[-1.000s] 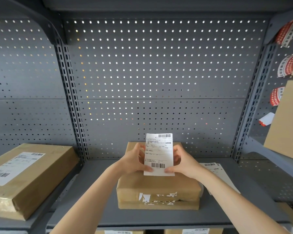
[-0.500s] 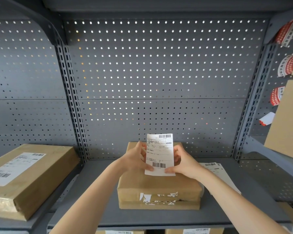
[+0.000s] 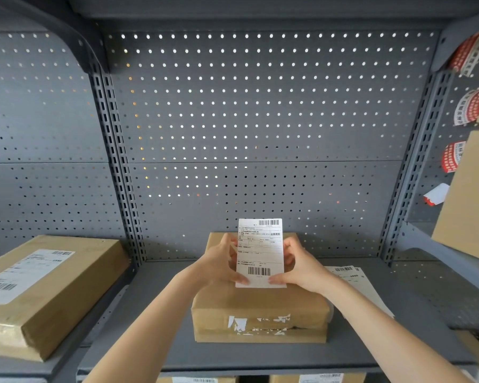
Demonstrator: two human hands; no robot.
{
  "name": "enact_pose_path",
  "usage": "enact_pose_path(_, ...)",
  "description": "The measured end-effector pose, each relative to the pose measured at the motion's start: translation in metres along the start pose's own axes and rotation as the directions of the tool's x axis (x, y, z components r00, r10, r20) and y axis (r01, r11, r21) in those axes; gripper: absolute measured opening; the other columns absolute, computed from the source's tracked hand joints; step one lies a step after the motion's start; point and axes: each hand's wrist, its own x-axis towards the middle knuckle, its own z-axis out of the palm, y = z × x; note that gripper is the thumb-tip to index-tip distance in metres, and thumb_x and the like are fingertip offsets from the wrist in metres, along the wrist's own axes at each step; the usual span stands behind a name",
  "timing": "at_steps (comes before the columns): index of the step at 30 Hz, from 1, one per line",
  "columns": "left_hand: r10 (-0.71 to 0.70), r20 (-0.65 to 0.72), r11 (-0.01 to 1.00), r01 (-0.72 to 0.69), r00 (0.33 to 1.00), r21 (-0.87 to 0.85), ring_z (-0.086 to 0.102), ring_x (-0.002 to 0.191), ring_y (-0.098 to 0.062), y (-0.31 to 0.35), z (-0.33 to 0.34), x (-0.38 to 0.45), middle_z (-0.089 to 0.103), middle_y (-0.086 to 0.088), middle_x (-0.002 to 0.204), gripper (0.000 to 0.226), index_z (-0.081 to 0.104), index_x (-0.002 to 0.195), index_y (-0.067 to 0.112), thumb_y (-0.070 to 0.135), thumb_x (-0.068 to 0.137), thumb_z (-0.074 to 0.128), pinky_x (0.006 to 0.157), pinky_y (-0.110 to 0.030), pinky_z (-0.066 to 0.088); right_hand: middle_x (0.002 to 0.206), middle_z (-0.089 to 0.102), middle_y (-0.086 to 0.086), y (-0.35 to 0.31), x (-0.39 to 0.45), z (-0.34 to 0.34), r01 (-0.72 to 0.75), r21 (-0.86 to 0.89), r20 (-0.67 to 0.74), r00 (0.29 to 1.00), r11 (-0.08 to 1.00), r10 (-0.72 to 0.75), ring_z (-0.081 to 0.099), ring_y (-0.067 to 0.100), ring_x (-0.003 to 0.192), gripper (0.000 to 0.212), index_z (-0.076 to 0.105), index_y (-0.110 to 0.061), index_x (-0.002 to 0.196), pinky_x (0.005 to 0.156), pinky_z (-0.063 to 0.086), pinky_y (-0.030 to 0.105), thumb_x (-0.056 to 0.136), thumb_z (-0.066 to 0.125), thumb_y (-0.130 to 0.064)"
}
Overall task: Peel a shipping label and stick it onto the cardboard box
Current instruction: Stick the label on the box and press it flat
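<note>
A white shipping label [image 3: 260, 251] with barcodes at top and bottom stands upright above a brown cardboard box [image 3: 260, 313] on the grey shelf. My left hand [image 3: 219, 262] pinches the label's lower left edge, fingers behind it. My right hand [image 3: 302, 268] pinches its lower right edge. The label's bottom edge is at the box's top face; whether they touch I cannot tell. Torn white label scraps mark the box's front side.
A labelled brown box [image 3: 44, 288] lies on the left shelf. Loose label sheets [image 3: 357, 283] lie on the shelf [image 3: 150, 341] to the right of the middle box. Another box [image 3: 470, 194] and red tape rolls [image 3: 468, 51] are at the right. A perforated panel [image 3: 260, 120] closes the back.
Both hands and the label have stayed almost in place; the fingers have shifted slightly along the label's lower corners.
</note>
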Motion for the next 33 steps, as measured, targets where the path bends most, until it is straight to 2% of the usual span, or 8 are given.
enact_pose_path(2, -0.006, -0.003, 1.000, 0.006, 1.000, -0.003, 0.055, 0.079, -0.002, -0.002, -0.001, 0.000, 0.051, 0.012, 0.096, 0.072, 0.034, 0.115, 0.025, 0.016, 0.065, 0.085, 0.059, -0.014, 0.046, 0.110, 0.057, -0.010, -0.001, 0.000, 0.000, 0.006, 0.003, 0.006, 1.000, 1.000, -0.006, 0.054, 0.007, 0.098, 0.068, 0.039, -0.027, 0.111, 0.087, 0.048, 0.032, 0.062, 0.087, -0.033)
enact_pose_path(4, -0.011, -0.006, 1.000, 0.011, 1.000, 0.001, 0.054, 0.082, -0.005, -0.005, 0.000, 0.000, 0.051, 0.013, 0.097, 0.074, 0.036, 0.118, 0.023, 0.020, 0.064, 0.086, 0.065, -0.016, 0.044, 0.110, 0.057, -0.010, -0.001, 0.000, 0.000, 0.010, 0.004, 0.006, 1.000, 1.000, -0.010, 0.055, 0.007, 0.099, 0.068, 0.039, -0.027, 0.111, 0.085, 0.048, 0.030, 0.063, 0.086, -0.032)
enact_pose_path(10, 0.010, -0.023, 0.998, -0.011, 1.000, -0.061, 0.051, 0.080, -0.007, -0.015, 0.001, 0.004, 0.054, 0.006, 0.104, 0.062, 0.040, 0.115, 0.023, 0.024, 0.070, 0.082, 0.072, -0.016, 0.043, 0.111, 0.058, -0.010, -0.001, 0.002, -0.001, 0.038, -0.003, -0.035, 0.999, 0.999, -0.038, 0.056, 0.010, 0.098, 0.061, 0.039, -0.030, 0.113, 0.087, 0.047, 0.033, 0.070, 0.081, -0.032)
enact_pose_path(13, 0.019, -0.030, 0.998, -0.020, 0.999, -0.055, 0.050, 0.078, -0.005, -0.016, 0.001, 0.005, 0.053, 0.009, 0.099, 0.056, 0.040, 0.112, 0.024, 0.020, 0.072, 0.080, 0.067, -0.015, 0.042, 0.109, 0.058, -0.009, 0.000, 0.003, 0.000, 0.036, -0.026, -0.045, 0.998, 0.999, -0.037, 0.055, 0.010, 0.097, 0.056, 0.039, -0.029, 0.112, 0.085, 0.046, 0.032, 0.073, 0.080, -0.029)
enact_pose_path(17, 0.021, -0.019, 0.998, -0.022, 1.000, -0.061, 0.051, 0.080, -0.005, -0.016, 0.001, 0.008, 0.052, 0.011, 0.097, 0.056, 0.041, 0.112, 0.022, 0.018, 0.072, 0.080, 0.067, -0.015, 0.043, 0.105, 0.057, -0.012, 0.002, 0.006, 0.000, 0.026, -0.051, -0.046, 0.999, 0.998, -0.028, 0.055, 0.011, 0.096, 0.057, 0.040, -0.031, 0.109, 0.088, 0.047, 0.037, 0.070, 0.081, -0.032)
enact_pose_path(25, 0.033, -0.080, 0.996, -0.039, 0.996, -0.084, 0.053, 0.082, -0.005, -0.015, 0.005, 0.016, 0.056, 0.010, 0.098, 0.047, 0.043, 0.109, 0.019, 0.019, 0.076, 0.076, 0.067, -0.015, 0.045, 0.104, 0.055, -0.015, 0.000, 0.016, -0.001, 0.031, -0.078, -0.071, 0.997, 0.996, -0.036, 0.051, 0.003, 0.077, 0.049, 0.040, -0.033, 0.108, 0.081, 0.047, 0.036, 0.075, 0.076, -0.035)
enact_pose_path(28, 0.030, -0.054, 0.995, -0.035, 0.998, -0.090, 0.054, 0.082, -0.006, -0.015, 0.006, 0.020, 0.056, 0.010, 0.097, 0.050, 0.042, 0.110, 0.019, 0.017, 0.075, 0.077, 0.071, -0.018, 0.048, 0.101, 0.053, -0.013, 0.002, 0.020, -0.001, 0.017, -0.093, -0.070, 0.997, 0.996, -0.023, 0.046, 0.001, 0.073, 0.048, 0.041, -0.030, 0.108, 0.078, 0.044, 0.034, 0.075, 0.076, -0.034)
enact_pose_path(33, 0.013, -0.031, 0.993, -0.016, 0.999, -0.119, 0.059, 0.090, -0.014, -0.021, 0.005, 0.026, 0.060, 0.005, 0.103, 0.055, 0.044, 0.110, 0.018, 0.017, 0.069, 0.081, 0.085, -0.031, 0.054, 0.102, 0.052, -0.013, 0.003, 0.024, -0.003, 0.015, -0.053, -0.039, 0.999, 0.998, -0.017, 0.044, -0.001, 0.073, 0.047, 0.043, -0.028, 0.105, 0.066, 0.038, 0.026, 0.074, 0.079, -0.031)
